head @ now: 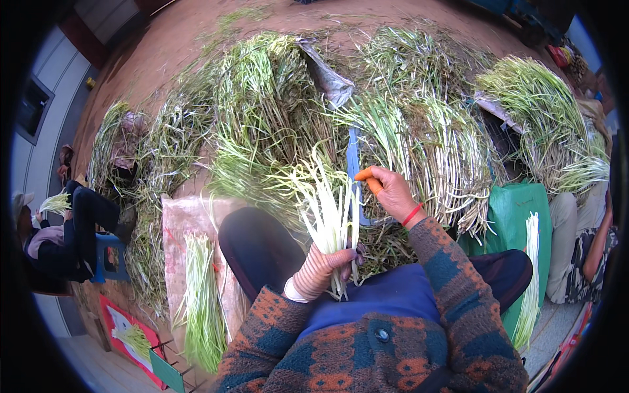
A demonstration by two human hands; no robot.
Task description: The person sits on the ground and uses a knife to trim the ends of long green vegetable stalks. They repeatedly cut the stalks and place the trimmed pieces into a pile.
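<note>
My left hand (322,270), in a striped glove, is closed around a bunch of pale leafy stalks (327,216) held upright over my lap. Their yellow-green ends fan out at the top and the lower ends poke out below the fist. Orange finger covers sit on the fingers of my right hand (390,189), which has a red band at the wrist. Its bent fingertips are at the bunch's right edge, beside one pale stalk; whether they pinch it is unclear. A blue strip (353,152) lies behind the bunch.
Heaps of long green stalks (265,88) and paler ones (447,147) lie ahead. A cleaned bundle (201,294) rests on a pinkish sack (172,216) at left, another bundle (530,275) on a green sack (521,206) at right. People (54,240) sit on both sides, one on a blue stool (110,255).
</note>
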